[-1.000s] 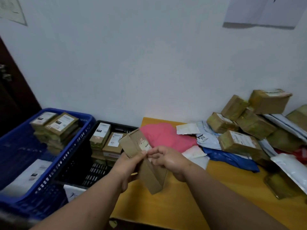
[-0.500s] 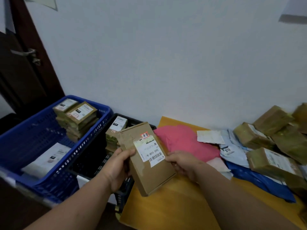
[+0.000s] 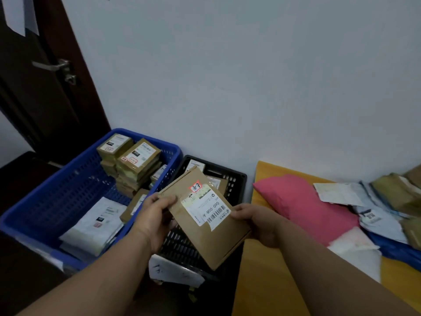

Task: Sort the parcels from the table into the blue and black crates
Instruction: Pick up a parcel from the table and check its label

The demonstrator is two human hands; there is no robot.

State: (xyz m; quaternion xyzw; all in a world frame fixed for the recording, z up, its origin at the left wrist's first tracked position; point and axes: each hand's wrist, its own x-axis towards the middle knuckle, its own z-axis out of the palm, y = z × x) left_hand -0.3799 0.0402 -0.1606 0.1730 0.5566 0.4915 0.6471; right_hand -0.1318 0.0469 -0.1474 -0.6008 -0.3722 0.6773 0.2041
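Observation:
I hold a flat brown cardboard parcel (image 3: 214, 238) with a white barcode label and a red sticker over the black crate (image 3: 237, 179). My left hand (image 3: 155, 215) grips its left edge, thumb on top. My right hand (image 3: 252, 222) grips its right edge. The black crate has a few labelled boxes at its back. Left of it, the blue crate (image 3: 75, 169) holds a stack of brown boxes (image 3: 134, 160) and a white mailer bag (image 3: 93, 226). More parcels lie on the yellow table (image 3: 259, 265) at right, among them a pink bag (image 3: 303, 206).
A dark door (image 3: 41, 83) with a metal handle stands at the left behind the blue crate. A white wall runs behind the crates and table. White, grey and blue mailer bags (image 3: 373, 220) and brown boxes pile at the table's right side.
The parcel has turned label-up and moved left from above the table edge to above the black crate, both hands still on it. The view has swung left.

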